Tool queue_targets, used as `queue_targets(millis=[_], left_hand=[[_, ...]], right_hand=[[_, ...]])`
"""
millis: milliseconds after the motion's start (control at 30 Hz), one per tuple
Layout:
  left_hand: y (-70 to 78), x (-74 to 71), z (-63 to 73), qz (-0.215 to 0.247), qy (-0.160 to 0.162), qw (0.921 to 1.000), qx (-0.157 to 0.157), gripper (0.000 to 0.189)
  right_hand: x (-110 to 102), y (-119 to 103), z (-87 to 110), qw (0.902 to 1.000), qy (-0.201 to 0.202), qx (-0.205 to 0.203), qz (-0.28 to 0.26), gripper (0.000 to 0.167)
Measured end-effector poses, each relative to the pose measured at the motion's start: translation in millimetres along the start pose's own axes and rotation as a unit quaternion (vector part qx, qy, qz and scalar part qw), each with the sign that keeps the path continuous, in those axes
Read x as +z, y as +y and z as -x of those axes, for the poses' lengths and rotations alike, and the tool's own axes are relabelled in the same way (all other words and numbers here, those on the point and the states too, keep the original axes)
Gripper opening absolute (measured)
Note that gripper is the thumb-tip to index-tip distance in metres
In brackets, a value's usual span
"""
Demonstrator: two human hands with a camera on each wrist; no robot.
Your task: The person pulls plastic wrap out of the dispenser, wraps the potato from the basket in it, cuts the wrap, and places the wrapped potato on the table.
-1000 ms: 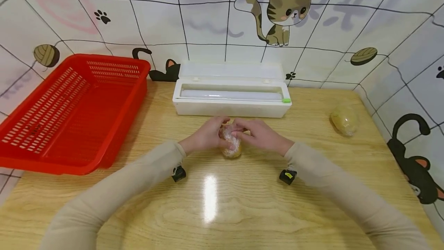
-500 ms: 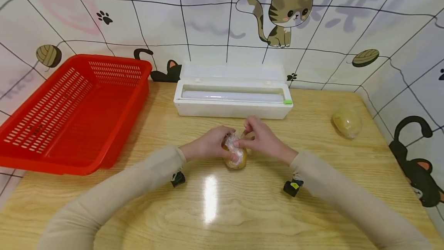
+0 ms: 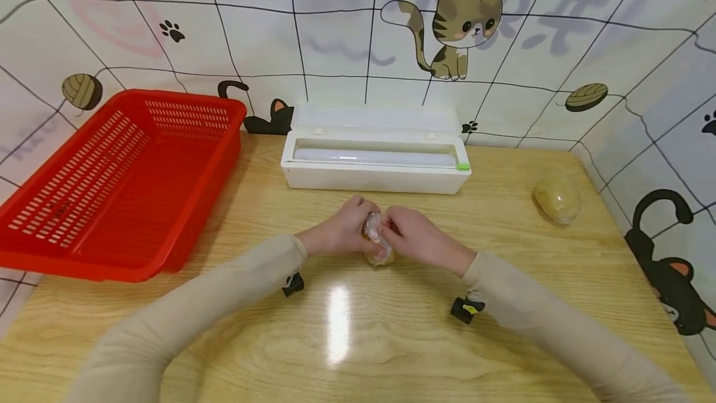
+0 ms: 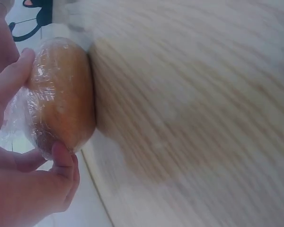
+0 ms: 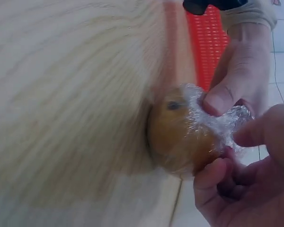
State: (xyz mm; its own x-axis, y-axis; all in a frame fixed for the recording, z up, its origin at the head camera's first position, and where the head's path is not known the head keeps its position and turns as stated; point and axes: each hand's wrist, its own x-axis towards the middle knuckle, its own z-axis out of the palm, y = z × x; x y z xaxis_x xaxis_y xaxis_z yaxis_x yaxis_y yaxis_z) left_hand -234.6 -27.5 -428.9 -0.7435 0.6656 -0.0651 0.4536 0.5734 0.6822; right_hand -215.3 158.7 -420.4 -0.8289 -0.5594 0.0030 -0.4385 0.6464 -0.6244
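A yellow-orange oval fruit point(image 3: 380, 260), wrapped in crinkled cling film point(image 5: 209, 120), sits on the wooden table between the two hands. The left hand point(image 3: 342, 230) grips it from the left, its thumb lying over the film. From the right, the right hand point(image 3: 418, 236) pinches gathered film on the upper side with bent fingers. The left wrist view has the fruit's smooth side point(image 4: 68, 99) close against the table, with glossy film folds around it. A dark spot marks its end in the right wrist view. Part of the fruit is hidden behind the fingers.
A long white cling film dispenser point(image 3: 371, 178) with raised lid and a roll inside stands behind the hands. The red plastic basket point(image 3: 162, 235) is at the left. Another wrapped yellow fruit point(image 3: 557, 198) lies at the right. A cat-patterned wall covering point(image 3: 335, 42) borders the table.
The hands and the fruit have come slightly toward the person over the second. The right fingers lifted away a little, then closed in again on the film.
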Motion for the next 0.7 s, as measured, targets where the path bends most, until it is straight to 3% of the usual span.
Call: queue_targets(millis=[133, 200, 367, 467, 600, 700], left_hand=[[-4.1, -4.3, -2.7, 0.039, -0.022, 0.999, -0.005, 0.061], [-7.7, -8.0, -3.1, 0.079, -0.044, 0.9958, -0.015, 0.054], [-16.5, -15.5, -4.3, 0.183, -0.085, 0.9794, -0.015, 0.034], [-18.6, -14.8, -6.8, 0.209, -0.082, 0.974, -0.028, 0.034], [-20.5, -9.2, -10.3, 0.213, -0.054, 0.9743, -0.05, 0.036], [-21.9, -6.6, -9.4, 0.203, -0.02, 0.9769, -0.062, 0.033]], right_hand=[[1, -1, -4.0, 0.999, -0.011, 0.007, 0.043, 0.02], [2, 0, -5.2, 0.9973, -0.012, 0.009, 0.072, 0.02], [4, 2, -2.9, 0.9945, -0.004, -0.002, 0.105, 0.016], [7, 0, 0.4, 0.9872, 0.037, -0.03, 0.152, 0.013], [11, -8, 6.4, 0.9592, 0.104, -0.098, 0.244, 0.019], [14, -15, 9.5, 0.9497, 0.089, -0.129, 0.271, 0.036]])
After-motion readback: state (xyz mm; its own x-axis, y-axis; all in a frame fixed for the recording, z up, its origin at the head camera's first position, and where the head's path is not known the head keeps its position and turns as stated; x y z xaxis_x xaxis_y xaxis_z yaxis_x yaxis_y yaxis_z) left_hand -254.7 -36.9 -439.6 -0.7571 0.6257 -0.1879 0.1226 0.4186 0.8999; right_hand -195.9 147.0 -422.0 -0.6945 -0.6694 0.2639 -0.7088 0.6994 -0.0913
